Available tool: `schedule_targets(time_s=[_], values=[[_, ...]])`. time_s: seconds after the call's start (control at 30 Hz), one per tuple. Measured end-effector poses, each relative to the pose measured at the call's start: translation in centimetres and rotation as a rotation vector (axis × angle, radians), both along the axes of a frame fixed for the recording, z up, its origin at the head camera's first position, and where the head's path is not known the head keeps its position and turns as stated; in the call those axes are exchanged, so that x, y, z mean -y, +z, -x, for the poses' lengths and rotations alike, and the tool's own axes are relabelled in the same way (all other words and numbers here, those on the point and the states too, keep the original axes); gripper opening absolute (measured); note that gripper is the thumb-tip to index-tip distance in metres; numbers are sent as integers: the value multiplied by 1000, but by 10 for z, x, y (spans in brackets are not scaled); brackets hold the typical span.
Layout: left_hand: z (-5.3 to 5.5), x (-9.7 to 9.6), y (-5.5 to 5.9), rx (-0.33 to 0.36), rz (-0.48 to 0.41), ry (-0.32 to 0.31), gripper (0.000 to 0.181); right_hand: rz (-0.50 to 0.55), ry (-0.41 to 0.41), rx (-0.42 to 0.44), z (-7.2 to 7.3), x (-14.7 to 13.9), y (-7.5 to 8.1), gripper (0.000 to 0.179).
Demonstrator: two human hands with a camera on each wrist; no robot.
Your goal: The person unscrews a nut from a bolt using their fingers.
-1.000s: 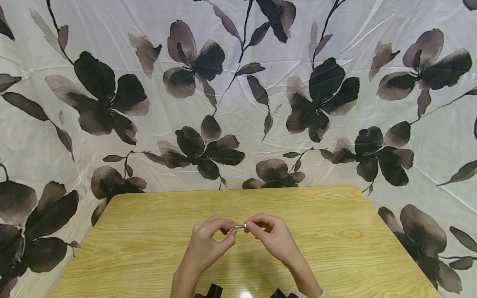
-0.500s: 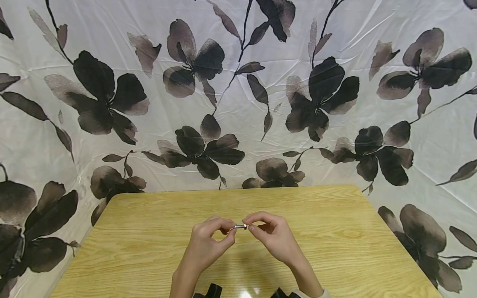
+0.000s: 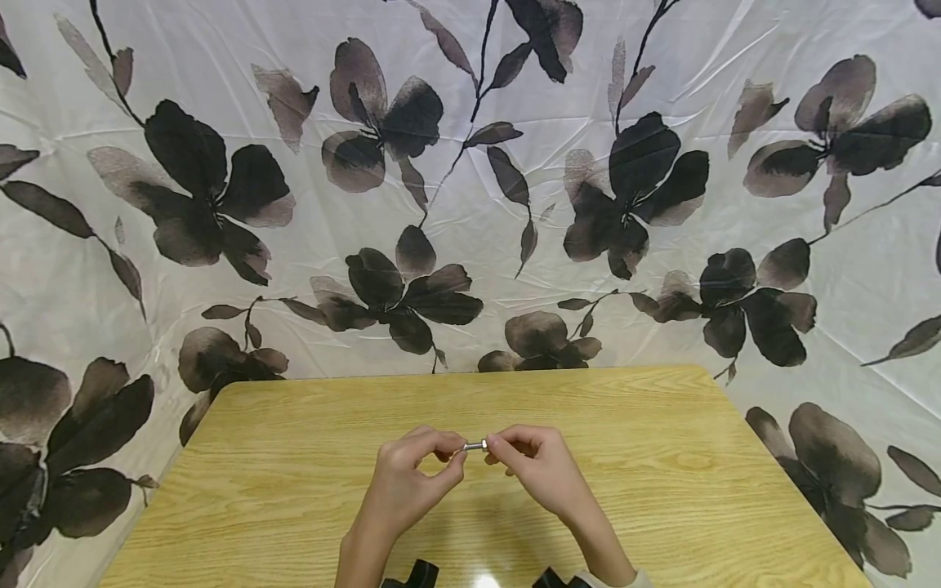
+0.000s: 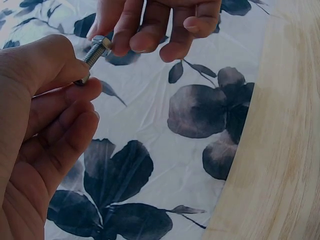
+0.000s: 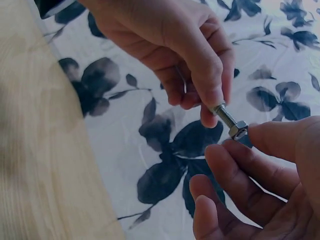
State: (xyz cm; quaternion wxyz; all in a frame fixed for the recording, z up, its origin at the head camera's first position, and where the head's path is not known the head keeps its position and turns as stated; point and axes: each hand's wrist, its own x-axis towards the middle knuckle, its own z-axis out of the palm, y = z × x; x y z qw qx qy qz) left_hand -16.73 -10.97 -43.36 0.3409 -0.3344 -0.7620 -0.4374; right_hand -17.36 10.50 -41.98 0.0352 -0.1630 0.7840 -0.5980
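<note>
Above the wooden table (image 3: 294, 506), a small silver bolt (image 3: 474, 447) lies nearly level between both hands. My left hand (image 3: 408, 474) pinches one end with thumb and index finger; those fingertips partly hide that end. The bolt's threaded shank (image 5: 226, 116) is bare in the middle. At its other end sits a hex nut (image 5: 239, 130), its open face showing in the right wrist view. The thumb and index finger of my right hand (image 3: 540, 465) pinch the nut, while the other right fingers curl loosely below.
Behind and beside the table hangs a white cloth (image 3: 515, 269) printed with dark flowers. Black wrist mounts (image 3: 422, 574) show at the bottom edge of the head view.
My right thumb and index finger slid apart along the nut half a second ago and have now come back together on it. The left hand and bolt have barely moved.
</note>
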Motion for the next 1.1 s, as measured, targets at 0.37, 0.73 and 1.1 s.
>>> schedule_targets(time_s=[0.37,0.73,1.1], values=[[-1,1,-1,30,6,12,25,39,51,-28,-1,-1,1,18],[-1,0,-1,38,-5,7,27,148,98,-131,-2,-2,0,20],[-1,-1,-1,28,-19,6,30,130,-24,-108,-3,-3,3,19]])
